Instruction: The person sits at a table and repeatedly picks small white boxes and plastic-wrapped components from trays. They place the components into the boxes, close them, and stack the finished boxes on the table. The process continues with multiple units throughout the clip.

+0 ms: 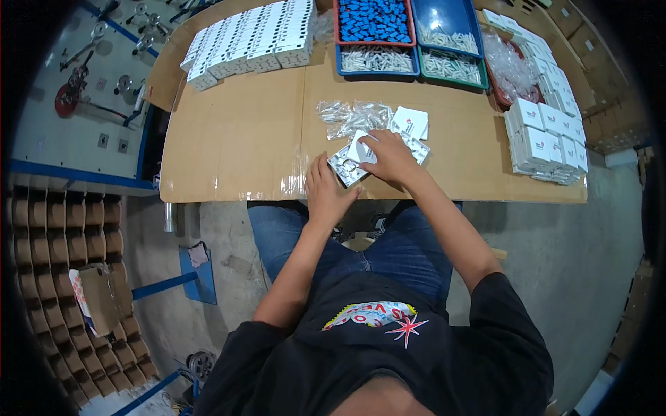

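Head view: left hand (326, 191) lies flat, fingers extended, steadying the small clear packet (345, 168) on the cardboard-covered bench (236, 139), while right hand (390, 157) pinches a white card (361, 147) over it, apparently to insert it.

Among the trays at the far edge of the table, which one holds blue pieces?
The red-rimmed tray at the far left of the row holds the blue pieces. The blue trays and the green tray beside it hold white pieces.
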The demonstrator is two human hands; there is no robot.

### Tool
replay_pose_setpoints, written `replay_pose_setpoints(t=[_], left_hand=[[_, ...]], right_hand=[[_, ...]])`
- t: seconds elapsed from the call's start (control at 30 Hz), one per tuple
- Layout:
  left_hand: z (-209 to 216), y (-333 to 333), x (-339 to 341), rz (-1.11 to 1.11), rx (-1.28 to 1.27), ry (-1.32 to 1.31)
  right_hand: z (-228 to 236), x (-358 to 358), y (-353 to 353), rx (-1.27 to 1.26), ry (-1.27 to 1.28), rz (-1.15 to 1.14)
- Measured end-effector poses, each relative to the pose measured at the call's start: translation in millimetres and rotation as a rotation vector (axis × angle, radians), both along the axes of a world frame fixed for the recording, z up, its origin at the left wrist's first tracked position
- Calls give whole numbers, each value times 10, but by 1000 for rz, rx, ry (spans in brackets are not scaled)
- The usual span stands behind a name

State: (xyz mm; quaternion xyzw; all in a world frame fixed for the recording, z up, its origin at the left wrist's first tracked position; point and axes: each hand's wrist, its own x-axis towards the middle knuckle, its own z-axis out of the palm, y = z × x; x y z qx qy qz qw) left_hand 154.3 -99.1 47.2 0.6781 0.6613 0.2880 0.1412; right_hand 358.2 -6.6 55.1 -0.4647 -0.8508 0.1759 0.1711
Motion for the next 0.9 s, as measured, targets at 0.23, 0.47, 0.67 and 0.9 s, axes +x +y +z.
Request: replay_pose_setpoints(t=[0.23,0.47,0.67,0.9], left_hand=[[-218,189,-210,-37,-63,41],[-93,65,-390,-143,-146,-940],[342,-135,-189,-39,-235,-1712],[509,-106,-98,145,-490,-2136]], right_hand=[[142,-3,102,-112,126,-5],[428,110,34,-822,1272,-137],[700,-63,-332,-1067,1670,-106],[697,-189,-576,-1224,1880,-204]])
